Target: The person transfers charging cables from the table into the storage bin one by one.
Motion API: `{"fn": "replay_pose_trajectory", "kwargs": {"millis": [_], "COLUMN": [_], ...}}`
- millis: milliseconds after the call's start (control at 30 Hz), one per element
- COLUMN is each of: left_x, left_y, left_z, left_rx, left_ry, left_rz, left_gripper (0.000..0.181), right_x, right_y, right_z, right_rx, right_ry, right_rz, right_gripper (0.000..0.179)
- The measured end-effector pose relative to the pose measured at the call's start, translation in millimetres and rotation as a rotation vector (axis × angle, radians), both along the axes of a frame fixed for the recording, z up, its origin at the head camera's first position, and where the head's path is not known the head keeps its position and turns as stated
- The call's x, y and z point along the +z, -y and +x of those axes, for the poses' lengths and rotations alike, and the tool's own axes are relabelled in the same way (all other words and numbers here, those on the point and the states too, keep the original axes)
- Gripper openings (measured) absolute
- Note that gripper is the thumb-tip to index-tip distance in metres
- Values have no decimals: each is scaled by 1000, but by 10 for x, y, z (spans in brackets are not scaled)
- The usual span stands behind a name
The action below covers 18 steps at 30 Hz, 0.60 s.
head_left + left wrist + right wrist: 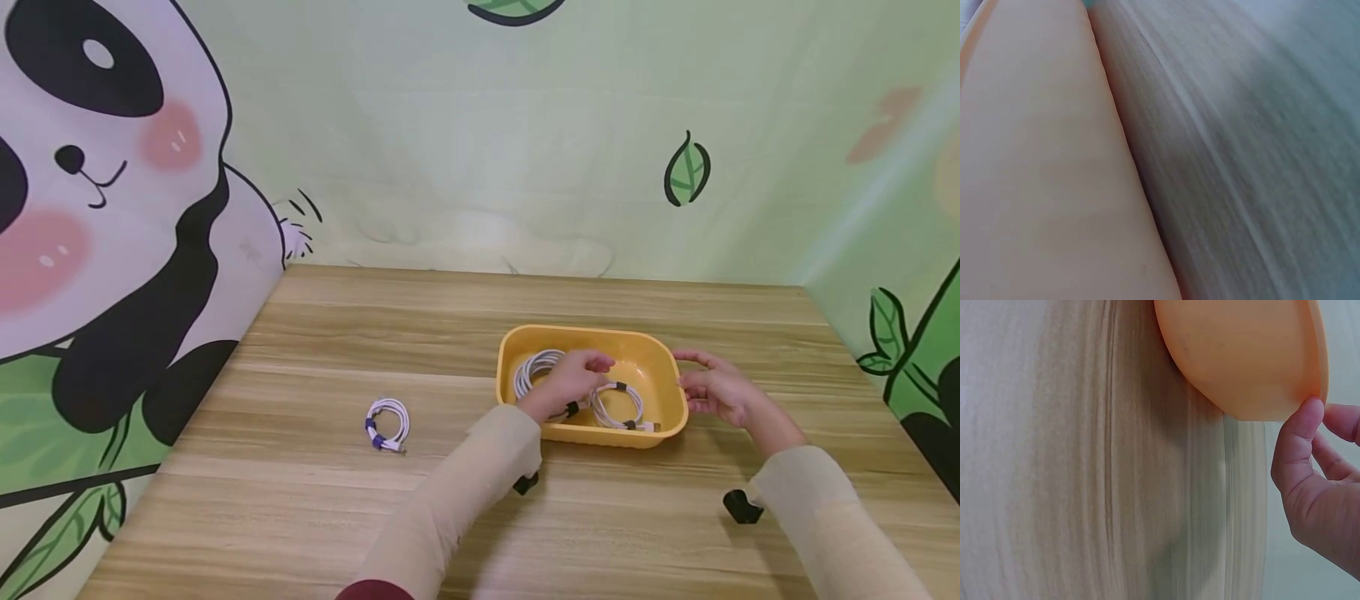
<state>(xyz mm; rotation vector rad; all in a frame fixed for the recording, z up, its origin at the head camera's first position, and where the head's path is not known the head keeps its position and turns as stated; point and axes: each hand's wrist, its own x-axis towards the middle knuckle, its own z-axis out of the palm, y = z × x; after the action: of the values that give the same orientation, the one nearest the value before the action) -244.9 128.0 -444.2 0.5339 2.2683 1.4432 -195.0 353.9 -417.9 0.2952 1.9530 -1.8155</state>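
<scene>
My left hand (573,383) is over the yellow plastic basket (585,433), its thumb and index finger apart with nothing seen between them. Below it, a white cable coil (524,379) lies at the basket's left, and another coil with black ties (639,403) lies to the right, close to the fingers. The left hand partly hides the cables. My right hand (723,392) touches the basket's right end from outside; in the right wrist view the thumb (1304,422) rests by the rim. The left wrist view shows only the basket's side (1054,156) and table.
A white coiled cable with blue ties (387,425) lies on the wood-grain table (315,500), left of the basket. Behind the table hangs a pale green backdrop (420,150) with a cartoon panda. Black wrist pieces (742,506) show beneath the sleeves.
</scene>
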Motion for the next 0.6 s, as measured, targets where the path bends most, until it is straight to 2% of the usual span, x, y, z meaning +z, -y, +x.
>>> {"fn": "replay_pose_trajectory", "kwargs": {"millis": [267,433,600], "left_x": [-11,-29,-19], "left_y": [19,21,27], "left_z": [3,16,28], "left_rx": [-34,-64,-64], "left_ry": [-26,-10,-6], "left_rz": [-39,-38,-44], "left_gripper": [31,35,35], "right_x": [-6,-3,6], "right_y": [-10,-8,-6], "right_z": [-6,-5,-6], "right_rx": [-4,5,4], "right_ry": [9,4,8], "right_rz": [-6,-7,2], "right_gripper": [55,55,58]}}
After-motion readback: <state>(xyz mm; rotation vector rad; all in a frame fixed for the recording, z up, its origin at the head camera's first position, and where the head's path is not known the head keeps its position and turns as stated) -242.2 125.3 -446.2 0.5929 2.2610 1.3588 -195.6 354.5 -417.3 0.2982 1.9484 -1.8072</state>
